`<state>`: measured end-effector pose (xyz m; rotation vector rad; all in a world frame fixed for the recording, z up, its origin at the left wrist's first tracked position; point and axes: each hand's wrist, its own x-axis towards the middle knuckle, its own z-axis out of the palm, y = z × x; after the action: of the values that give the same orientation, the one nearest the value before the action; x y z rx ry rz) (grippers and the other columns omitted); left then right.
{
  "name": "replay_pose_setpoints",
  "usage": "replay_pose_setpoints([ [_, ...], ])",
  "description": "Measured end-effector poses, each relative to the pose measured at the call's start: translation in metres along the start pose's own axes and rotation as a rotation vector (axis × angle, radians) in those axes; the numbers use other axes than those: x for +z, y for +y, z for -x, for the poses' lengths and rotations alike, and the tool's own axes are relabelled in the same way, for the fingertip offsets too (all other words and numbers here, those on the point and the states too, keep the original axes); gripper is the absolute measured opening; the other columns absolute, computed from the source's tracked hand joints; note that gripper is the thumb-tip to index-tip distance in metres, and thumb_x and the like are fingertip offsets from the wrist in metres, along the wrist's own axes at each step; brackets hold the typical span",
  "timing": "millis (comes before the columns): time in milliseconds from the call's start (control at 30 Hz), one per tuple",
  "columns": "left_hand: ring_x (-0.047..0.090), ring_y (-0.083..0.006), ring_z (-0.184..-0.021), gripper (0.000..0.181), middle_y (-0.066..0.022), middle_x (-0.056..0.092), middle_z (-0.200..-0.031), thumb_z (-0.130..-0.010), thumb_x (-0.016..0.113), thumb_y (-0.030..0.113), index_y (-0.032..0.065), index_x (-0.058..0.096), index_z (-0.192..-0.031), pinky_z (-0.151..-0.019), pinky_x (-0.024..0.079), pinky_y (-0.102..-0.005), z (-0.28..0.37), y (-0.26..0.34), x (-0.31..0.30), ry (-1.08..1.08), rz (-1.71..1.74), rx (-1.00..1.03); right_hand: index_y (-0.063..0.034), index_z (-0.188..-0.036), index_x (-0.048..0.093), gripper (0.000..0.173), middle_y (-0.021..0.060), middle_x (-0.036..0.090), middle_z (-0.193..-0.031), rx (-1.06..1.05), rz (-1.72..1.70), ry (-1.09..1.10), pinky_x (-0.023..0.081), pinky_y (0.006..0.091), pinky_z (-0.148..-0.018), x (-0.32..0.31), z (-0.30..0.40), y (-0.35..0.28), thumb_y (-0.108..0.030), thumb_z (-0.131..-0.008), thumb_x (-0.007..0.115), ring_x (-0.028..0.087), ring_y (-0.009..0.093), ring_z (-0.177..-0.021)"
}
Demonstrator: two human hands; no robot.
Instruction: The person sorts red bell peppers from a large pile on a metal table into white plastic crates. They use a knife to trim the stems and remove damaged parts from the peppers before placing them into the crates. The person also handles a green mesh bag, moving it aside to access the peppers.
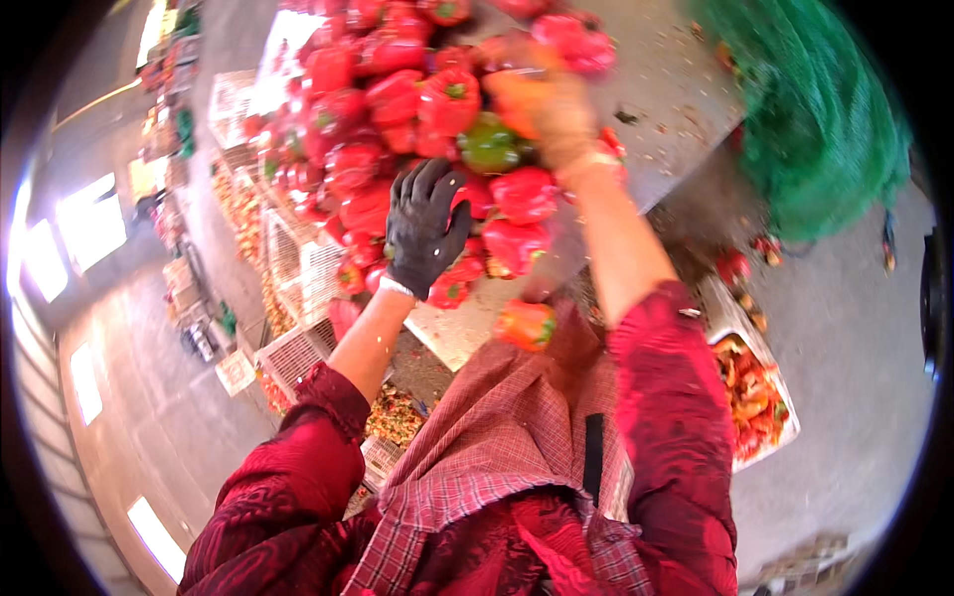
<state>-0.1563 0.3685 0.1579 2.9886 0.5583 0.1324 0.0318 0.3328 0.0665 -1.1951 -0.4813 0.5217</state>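
Observation:
Red bell peppers [449, 100] lie heaped on a table [674, 82] before me. My left hand [426, 227], in a dark glove, rests palm down on the near part of the heap, its fingers slightly apart. My right hand [548, 100], in an orange glove, reaches over the heap's right side and is blurred by motion; whether it grips a pepper I cannot tell. Just below it sits a green bell pepper [488, 144] among the red ones. An orange-red bell pepper [526, 325] is at the table's near edge, close to my checked apron [492, 417].
Green netting [812, 127] hangs at the right. On the floor stands a white crate [791, 432] filled with pepper pieces. Plastic crates [294, 357] and pepper scraps [395, 413] lie at the lower left. More crates and goods line the far left.

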Motion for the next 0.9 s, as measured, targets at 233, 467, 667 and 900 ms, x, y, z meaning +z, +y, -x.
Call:
replay_pose_setpoints([
  [233,0.042,-0.0399,-0.119,0.074,-0.0258,0.041,-0.128,-0.07,0.075,0.031,0.002,0.04,-0.129,-0.098,0.037,-0.0442,0.222,-0.071,-0.003,-0.073,0.298,-0.994,-0.0096,-0.131,0.051,0.049,0.0029,0.059,-0.116,0.397,0.064,0.324,0.048,0.0222,-0.056,-0.169,0.119,-0.06,-0.022,-0.084,0.052,0.055,0.009,-0.063],
  [467,0.042,-0.0356,-0.119,0.089,-0.0251,0.037,-0.132,-0.068,0.078,0.039,-0.0031,0.035,-0.134,-0.097,0.037,-0.0417,0.292,-0.089,0.074,-0.079,0.748,-1.025,-0.01,-0.126,0.05,0.048,0.0035,0.061,-0.095,0.29,-0.209,0.453,0.041,0.0249,-0.051,-0.029,0.143,0.035,-0.013,-0.079,0.058,0.053,0.012,-0.065],
  [667,0.042,-0.0402,-0.118,0.078,-0.0262,0.039,-0.131,-0.072,0.075,0.031,-0.0026,0.037,-0.131,-0.1,0.036,-0.0449,0.28,-0.07,0.063,-0.159,0.35,-0.845,-0.0061,-0.132,0.043,0.055,0.0069,0.048,-0.13,0.184,-0.149,0.531,0.045,0.0297,-0.081,0.02,0.185,0.003,-0.009,-0.078,0.058,0.052,0.018,-0.103],
  [900,0.045,-0.0346,-0.117,0.056,-0.0171,0.044,-0.131,-0.077,0.066,0.024,0.0079,0.047,-0.127,-0.099,0.04,-0.0419,0.256,0.044,0.071,-0.44,0.359,0.295,-0.0066,-0.128,0.049,0.048,0.002,0.061,-0.083,0.781,-0.261,0.95,0.041,0.0242,-0.038,-0.134,0.391,0.086,-0.014,-0.082,0.061,0.051,0.011,-0.049],
])
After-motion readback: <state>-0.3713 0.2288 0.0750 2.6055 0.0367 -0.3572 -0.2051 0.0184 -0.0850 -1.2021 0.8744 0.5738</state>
